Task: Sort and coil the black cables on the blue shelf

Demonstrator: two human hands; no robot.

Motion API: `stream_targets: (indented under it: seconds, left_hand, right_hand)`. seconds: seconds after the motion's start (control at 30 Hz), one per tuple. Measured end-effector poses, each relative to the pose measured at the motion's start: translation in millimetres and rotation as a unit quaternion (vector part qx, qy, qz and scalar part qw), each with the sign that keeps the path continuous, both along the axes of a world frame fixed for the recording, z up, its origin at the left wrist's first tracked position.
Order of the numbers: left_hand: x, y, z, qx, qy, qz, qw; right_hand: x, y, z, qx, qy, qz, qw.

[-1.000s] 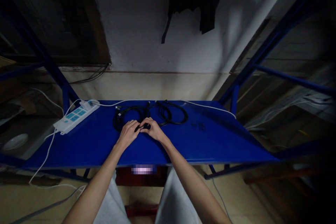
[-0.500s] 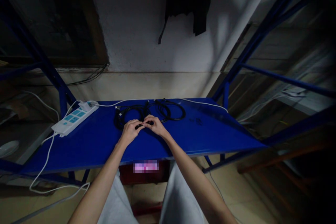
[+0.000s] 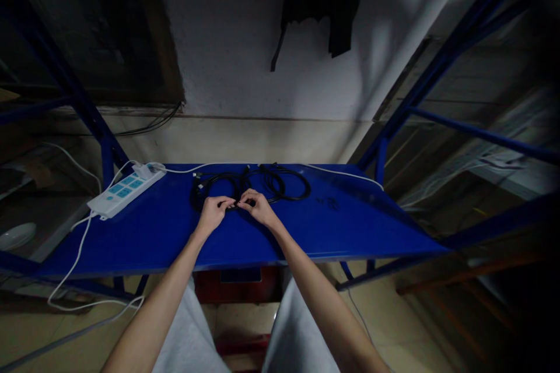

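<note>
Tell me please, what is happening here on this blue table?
A person works at the blue table. The left hand and the right hand pinch a black cable between them, just in front of the coiled black cables lying there. A white power strip rests at the table's far left corner.

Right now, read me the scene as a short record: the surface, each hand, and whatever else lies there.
surface: blue shelf
left hand: pinches a strand of the black cable
right hand: pinches the same strand, fingertips close to the left hand's
cable: loose coils on the shelf, just beyond the hands
power strip: white, blue sockets, far left corner
white cord: trails off the left edge
wall: dark garment hangs above
</note>
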State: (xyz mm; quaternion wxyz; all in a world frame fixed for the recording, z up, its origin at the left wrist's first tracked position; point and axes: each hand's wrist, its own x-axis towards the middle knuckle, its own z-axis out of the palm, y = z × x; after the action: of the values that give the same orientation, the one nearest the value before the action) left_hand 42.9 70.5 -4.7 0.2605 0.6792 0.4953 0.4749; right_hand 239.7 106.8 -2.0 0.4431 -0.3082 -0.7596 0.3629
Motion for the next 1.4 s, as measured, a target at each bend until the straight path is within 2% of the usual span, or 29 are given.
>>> stream_targets:
  seconds: [0.2,0.37,0.47,0.6,0.73,0.83,0.93,1.17,1.27,1.4]
  left_hand:
    - [4.3,-5.7,4.6,0.085,0.124,0.039,0.988]
    - [6.5,-2.5,7.0,0.028,0.035,0.021,0.999]
    - [9.1,-1.6,6.9,0.018,0.025,0.029,0.999]
    - [13.6,-7.8,8.7,0.066,0.110,0.047,0.991]
    - [16.6,-12.3,11.1,0.129,0.227,0.064,0.963]
    - [17.7,-11.8,12.0,0.137,0.250,0.058,0.957]
    - [17.4,-10.7,11.4,0.134,0.229,0.048,0.963]
    - [10.9,-7.3,9.0,0.049,0.049,0.057,0.996]
    - [9.2,-4.2,8.8,0.043,0.028,0.050,0.997]
    - [7.2,0.2,7.6,0.071,0.058,0.042,0.995]
  right_hand:
    - [-16.6,-4.1,-3.3,-0.007,-0.068,-0.069,0.995]
    - [-23.7,-10.6,-5.5,-0.003,-0.061,-0.097,0.993]
    - [-22.9,-11.0,-5.3,-0.010,-0.050,-0.107,0.993]
    - [-22.5,-10.5,-5.5,-0.006,-0.034,-0.108,0.994]
    - [-25.7,-10.2,-8.9,-0.006,-0.044,-0.122,0.992]
    - [-30.2,-9.9,-12.2,-0.013,-0.065,-0.153,0.986]
    - [-32.4,-9.9,-13.4,-0.017,-0.065,-0.166,0.984]
    - [-27.9,-11.0,-10.8,-0.073,0.057,-0.109,0.990]
    - [-27.3,-10.8,-10.7,-0.076,0.077,-0.100,0.989]
    - [-27.0,-9.5,-12.6,-0.064,0.053,-0.104,0.991]
